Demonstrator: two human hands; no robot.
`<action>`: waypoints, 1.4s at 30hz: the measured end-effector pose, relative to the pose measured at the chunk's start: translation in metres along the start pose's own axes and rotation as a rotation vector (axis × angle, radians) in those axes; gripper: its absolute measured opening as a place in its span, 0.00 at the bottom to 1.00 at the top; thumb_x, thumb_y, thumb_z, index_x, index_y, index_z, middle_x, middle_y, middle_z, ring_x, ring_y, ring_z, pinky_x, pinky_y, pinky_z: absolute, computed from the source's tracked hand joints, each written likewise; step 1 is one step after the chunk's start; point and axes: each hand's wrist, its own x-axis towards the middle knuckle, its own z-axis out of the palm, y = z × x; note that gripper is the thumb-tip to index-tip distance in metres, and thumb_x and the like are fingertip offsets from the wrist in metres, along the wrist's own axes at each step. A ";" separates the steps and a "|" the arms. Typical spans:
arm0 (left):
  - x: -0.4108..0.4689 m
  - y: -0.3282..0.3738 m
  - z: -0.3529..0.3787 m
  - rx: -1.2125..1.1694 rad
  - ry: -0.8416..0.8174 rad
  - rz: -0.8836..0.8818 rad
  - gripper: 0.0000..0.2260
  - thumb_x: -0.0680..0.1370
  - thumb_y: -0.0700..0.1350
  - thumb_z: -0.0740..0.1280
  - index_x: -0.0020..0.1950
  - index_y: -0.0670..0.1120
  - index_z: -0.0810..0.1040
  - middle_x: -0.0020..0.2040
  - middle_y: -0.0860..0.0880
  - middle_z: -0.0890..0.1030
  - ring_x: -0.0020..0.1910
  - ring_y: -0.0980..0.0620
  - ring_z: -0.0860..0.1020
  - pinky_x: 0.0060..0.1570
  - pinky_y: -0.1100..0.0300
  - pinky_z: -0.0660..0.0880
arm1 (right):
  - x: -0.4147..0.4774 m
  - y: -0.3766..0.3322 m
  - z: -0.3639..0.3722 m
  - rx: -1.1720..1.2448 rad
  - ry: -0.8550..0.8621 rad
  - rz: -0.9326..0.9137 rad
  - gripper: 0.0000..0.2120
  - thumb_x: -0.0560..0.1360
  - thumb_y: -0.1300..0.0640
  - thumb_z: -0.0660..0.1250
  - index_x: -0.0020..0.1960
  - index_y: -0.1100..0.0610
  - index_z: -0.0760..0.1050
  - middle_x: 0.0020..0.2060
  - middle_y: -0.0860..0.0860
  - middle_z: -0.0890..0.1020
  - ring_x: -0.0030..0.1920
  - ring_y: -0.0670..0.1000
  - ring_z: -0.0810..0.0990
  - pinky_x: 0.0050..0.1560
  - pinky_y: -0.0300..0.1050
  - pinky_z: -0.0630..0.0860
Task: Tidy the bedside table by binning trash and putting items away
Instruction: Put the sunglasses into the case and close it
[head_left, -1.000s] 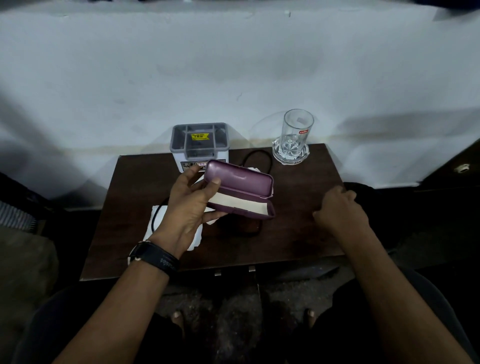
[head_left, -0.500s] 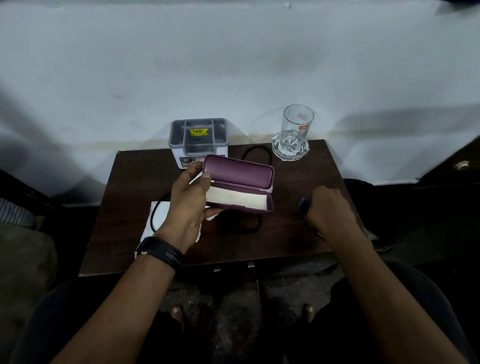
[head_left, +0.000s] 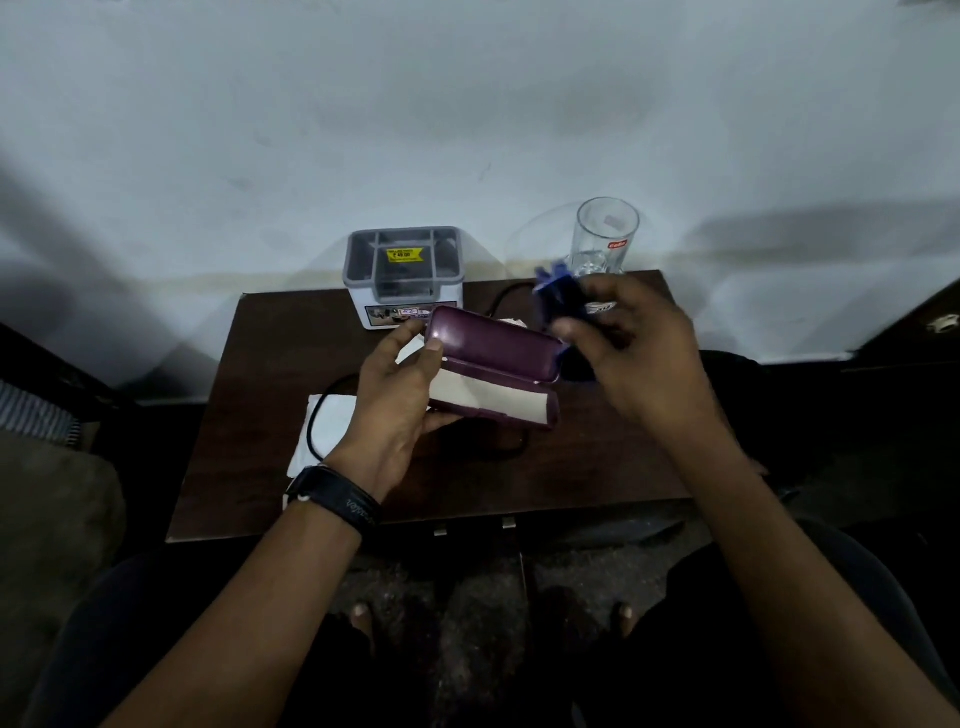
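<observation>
Head view: on the near left of the bedside table (head_left: 244, 426), a white tissue (head_left: 337, 434) and a black cable (head_left: 310, 428) lie unsorted. Above mid-table the left hand (head_left: 395, 400) grips a purple case (head_left: 493, 348), lid open, its pale lining bare. Just right of it the right hand (head_left: 639, 353) pinches a blurred blue item (head_left: 553, 291); I cannot tell what it is. At the far edge stand a grey organiser (head_left: 405, 270) and a glass (head_left: 605, 234). Tidying looks barely begun: likely the item goes in the case, then the tissue gets binned and the cable stowed.
</observation>
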 end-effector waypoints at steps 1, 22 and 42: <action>-0.001 0.000 0.003 -0.017 -0.017 -0.009 0.15 0.84 0.43 0.67 0.71 0.49 0.77 0.55 0.47 0.86 0.51 0.48 0.85 0.39 0.52 0.85 | -0.004 -0.004 0.008 0.076 -0.099 -0.010 0.18 0.73 0.61 0.77 0.59 0.45 0.79 0.51 0.41 0.84 0.49 0.38 0.83 0.47 0.29 0.77; -0.006 0.005 0.011 -0.301 -0.149 -0.079 0.16 0.86 0.45 0.61 0.73 0.43 0.73 0.69 0.39 0.81 0.58 0.42 0.85 0.46 0.44 0.85 | -0.002 0.002 0.016 0.703 -0.213 0.562 0.26 0.81 0.31 0.52 0.62 0.45 0.80 0.57 0.49 0.86 0.57 0.54 0.85 0.56 0.62 0.82; -0.002 0.005 0.005 -0.238 0.032 -0.106 0.29 0.74 0.37 0.77 0.73 0.40 0.71 0.61 0.35 0.85 0.56 0.39 0.86 0.54 0.47 0.84 | -0.003 0.005 0.034 0.829 -0.108 0.581 0.22 0.76 0.70 0.70 0.68 0.63 0.73 0.61 0.61 0.81 0.60 0.59 0.83 0.54 0.55 0.84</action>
